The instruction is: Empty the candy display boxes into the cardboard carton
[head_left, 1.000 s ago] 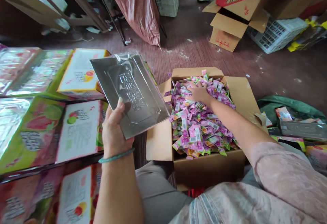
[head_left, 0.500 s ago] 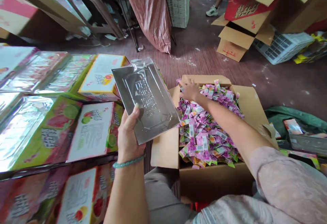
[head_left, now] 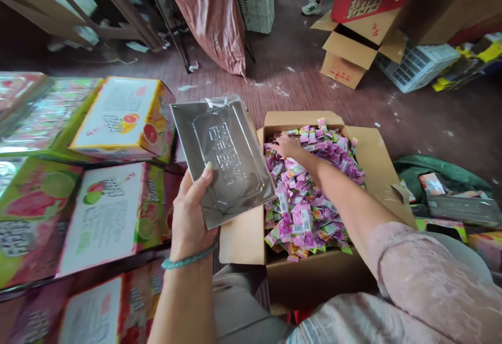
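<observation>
Packets point(head_left: 308, 192) lie seemingly under the right hand point(head_left: 287, 146).

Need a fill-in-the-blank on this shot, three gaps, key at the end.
The shiny grey rectangular panel with raised lettering is held in the ____ hand. A beaded turquoise bracelet circles that arm's ____. The right hand reaches among small pink-and-purple wrapped packets inside an open brown box made of ____.
Missing words: left; wrist; cardboard.
</observation>
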